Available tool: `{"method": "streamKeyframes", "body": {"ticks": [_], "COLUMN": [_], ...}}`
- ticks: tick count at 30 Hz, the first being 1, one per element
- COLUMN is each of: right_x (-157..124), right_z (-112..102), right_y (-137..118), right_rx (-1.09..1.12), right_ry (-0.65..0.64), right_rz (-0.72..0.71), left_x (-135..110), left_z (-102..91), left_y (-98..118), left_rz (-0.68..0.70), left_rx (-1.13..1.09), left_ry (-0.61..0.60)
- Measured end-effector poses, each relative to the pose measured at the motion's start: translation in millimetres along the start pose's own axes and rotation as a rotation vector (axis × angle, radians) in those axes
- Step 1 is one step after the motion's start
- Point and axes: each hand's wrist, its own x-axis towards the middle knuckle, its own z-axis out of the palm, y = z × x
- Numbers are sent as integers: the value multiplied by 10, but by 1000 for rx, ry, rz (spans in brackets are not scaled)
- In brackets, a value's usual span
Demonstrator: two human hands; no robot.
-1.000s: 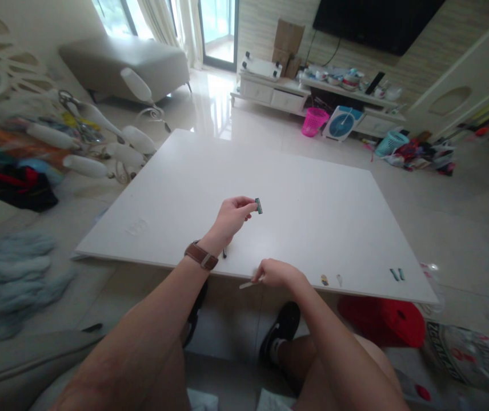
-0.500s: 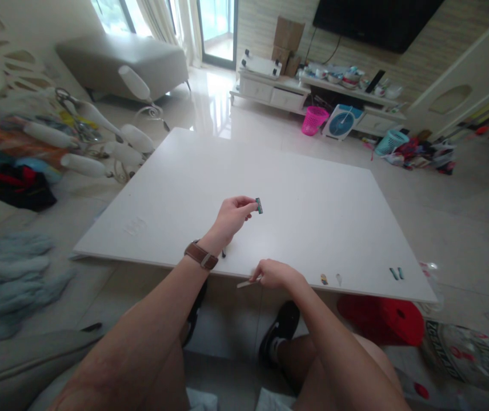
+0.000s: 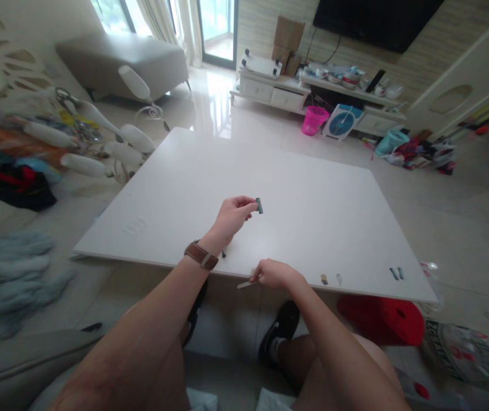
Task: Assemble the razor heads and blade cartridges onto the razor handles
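My left hand (image 3: 231,218), with a brown watch on the wrist, is raised over the white table (image 3: 184,188) and pinches a small green razor head (image 3: 259,205) between thumb and fingers. My right hand (image 3: 275,274) rests at the table's near edge, fingers closed round a thin white stick (image 3: 244,283) that points left. A small dark piece (image 3: 224,253) lies on the table just below my left wrist.
Two small pieces (image 3: 324,279) and a pair of green parts (image 3: 396,273) lie along the near right edge. A red stool (image 3: 384,319) stands under the right corner. White lamp parts (image 3: 99,142) and clutter lie on the floor to the left. My black shoes show under the table.
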Motion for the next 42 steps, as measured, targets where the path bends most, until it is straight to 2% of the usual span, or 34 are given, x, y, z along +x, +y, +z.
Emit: {"method": "streamKeyframes", "body": {"ticks": [3, 24, 28, 30, 32, 34, 36, 38, 42], "right_x": [14, 14, 2, -4, 0, 19, 58, 117, 268], "right_z": [2, 9, -58, -130, -209, -269, -290, -268, -164], "right_y": [13, 9, 37, 80, 145, 226, 309, 379, 431], "right_rx": [26, 28, 119, 213, 296, 327, 317, 295, 239], "right_ry": [-55, -52, -105, -2, 236, 491, 638, 671, 652], "right_rz": [-19, -39, -169, -264, -296, -262, -207, -154, -92], "left_x": [0, -4, -4, -5, -6, -4, 0, 7, 15], "left_z": [0, -6, -7, -10, -17, -25, -33, -39, -43], "left_y": [-6, -4, 4, 8, 9, 7, 2, -4, -16], "left_rz": [2, -2, 4, 10, 16, 21, 26, 27, 26], "left_rx": [5, 7, 19, 20, 16, 11, 9, 9, 14], "left_ry": [3, 1, -5, -3, 0, 0, -2, -7, -14]}}
